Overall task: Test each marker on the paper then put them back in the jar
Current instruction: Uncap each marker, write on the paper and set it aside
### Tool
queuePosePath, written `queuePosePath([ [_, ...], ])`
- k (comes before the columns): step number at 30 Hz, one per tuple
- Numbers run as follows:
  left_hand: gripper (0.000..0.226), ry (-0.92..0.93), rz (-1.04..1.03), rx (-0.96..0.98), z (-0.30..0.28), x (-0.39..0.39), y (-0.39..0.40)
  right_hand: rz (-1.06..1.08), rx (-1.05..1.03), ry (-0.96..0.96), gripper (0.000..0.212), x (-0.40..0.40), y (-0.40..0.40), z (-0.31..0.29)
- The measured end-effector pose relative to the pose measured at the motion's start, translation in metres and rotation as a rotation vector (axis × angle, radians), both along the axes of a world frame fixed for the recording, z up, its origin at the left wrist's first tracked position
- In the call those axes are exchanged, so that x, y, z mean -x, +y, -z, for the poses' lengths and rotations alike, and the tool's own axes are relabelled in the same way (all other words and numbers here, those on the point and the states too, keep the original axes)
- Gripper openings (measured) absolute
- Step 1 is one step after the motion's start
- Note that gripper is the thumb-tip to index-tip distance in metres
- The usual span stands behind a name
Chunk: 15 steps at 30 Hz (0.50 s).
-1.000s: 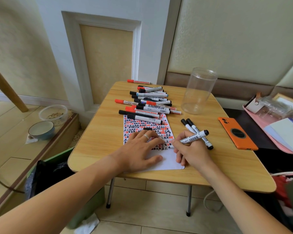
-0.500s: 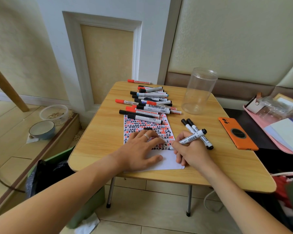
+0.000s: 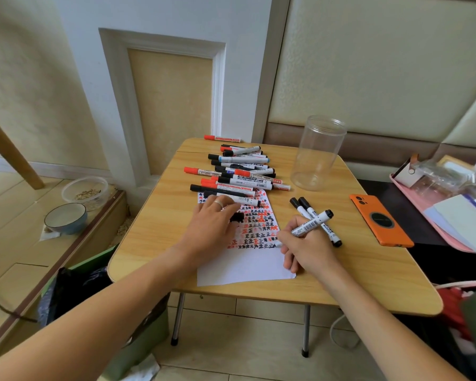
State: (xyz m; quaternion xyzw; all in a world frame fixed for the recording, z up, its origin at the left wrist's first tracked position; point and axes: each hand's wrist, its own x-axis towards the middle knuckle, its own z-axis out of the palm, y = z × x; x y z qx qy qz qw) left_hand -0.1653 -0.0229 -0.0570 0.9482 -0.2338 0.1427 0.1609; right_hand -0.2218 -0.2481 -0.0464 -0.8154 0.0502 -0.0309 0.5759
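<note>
Both hands (image 3: 307,250) low over paper (image 3: 245,266), right gripping marker (image 3: 311,223)

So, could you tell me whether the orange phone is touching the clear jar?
Apart. The head view shows bare tabletop between the orange phone and the clear jar, which stands further back.

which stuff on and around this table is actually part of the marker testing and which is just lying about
Part of the job:
marker held in the right hand
paper, left hand resting on it
black cap by the left fingers
pile of markers
two black markers beside the paper
empty jar

Just lying about:
orange phone
pink tray
two bowls on the floor
</note>
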Motion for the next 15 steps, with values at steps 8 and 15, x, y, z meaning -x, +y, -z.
queuePosePath([
  [8, 0.020, 0.101, 0.121, 0.235, -0.007, 0.002, -0.001, -0.018, -0.169, -0.064, 0.021, 0.000, -0.003, -0.007],
  [15, 0.019, 0.130, 0.225, 0.348, -0.008, 0.012, -0.006, -0.073, -0.191, -0.172, 0.021, 0.002, 0.004, -0.011],
])
